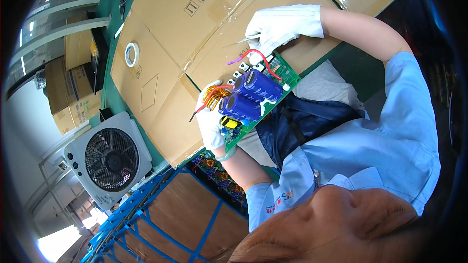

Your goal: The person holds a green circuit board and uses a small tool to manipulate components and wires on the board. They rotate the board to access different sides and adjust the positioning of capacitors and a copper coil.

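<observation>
My left hand (210, 125), in a white glove, is closed on the left end of a green circuit board (291, 76). The board is tilted above a cardboard sheet. On it stand several large blue capacitors (243, 107), a copper coil (214, 97) beside my left fingers, and a small yellow transformer (229, 123). One red wire (265, 57) with a purple end arches over its far side; another red wire (197, 111) sticks out past the coil. My gloved right hand (282, 27) pinches thin pointed metal tweezers (242, 42) just beyond the board's far edge.
Flattened cardboard (165, 34) covers much of the green table, with a roll of white tape (132, 54) on it. A grey box fan (113, 159) stands at the left. More wired parts (214, 168) lie near my left forearm, beside a blue-strapped brown surface (180, 214).
</observation>
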The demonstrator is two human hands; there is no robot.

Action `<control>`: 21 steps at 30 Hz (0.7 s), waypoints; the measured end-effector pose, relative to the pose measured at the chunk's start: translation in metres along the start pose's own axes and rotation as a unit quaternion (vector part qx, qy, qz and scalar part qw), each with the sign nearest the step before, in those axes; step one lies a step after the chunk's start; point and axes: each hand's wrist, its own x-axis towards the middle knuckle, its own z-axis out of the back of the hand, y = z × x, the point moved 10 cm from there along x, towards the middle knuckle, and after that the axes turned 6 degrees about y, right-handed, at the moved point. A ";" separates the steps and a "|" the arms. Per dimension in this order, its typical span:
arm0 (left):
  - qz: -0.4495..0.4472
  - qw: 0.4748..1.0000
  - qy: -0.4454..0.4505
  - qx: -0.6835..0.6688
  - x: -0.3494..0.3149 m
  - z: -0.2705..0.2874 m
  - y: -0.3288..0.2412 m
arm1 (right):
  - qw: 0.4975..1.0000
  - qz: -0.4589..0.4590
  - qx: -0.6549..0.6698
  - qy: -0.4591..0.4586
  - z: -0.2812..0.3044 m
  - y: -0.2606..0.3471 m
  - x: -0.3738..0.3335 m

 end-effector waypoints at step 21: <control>-0.002 0.999 0.032 -0.045 0.005 -0.010 -0.004 | 0.975 0.066 -0.108 -0.182 0.030 -0.012 -0.053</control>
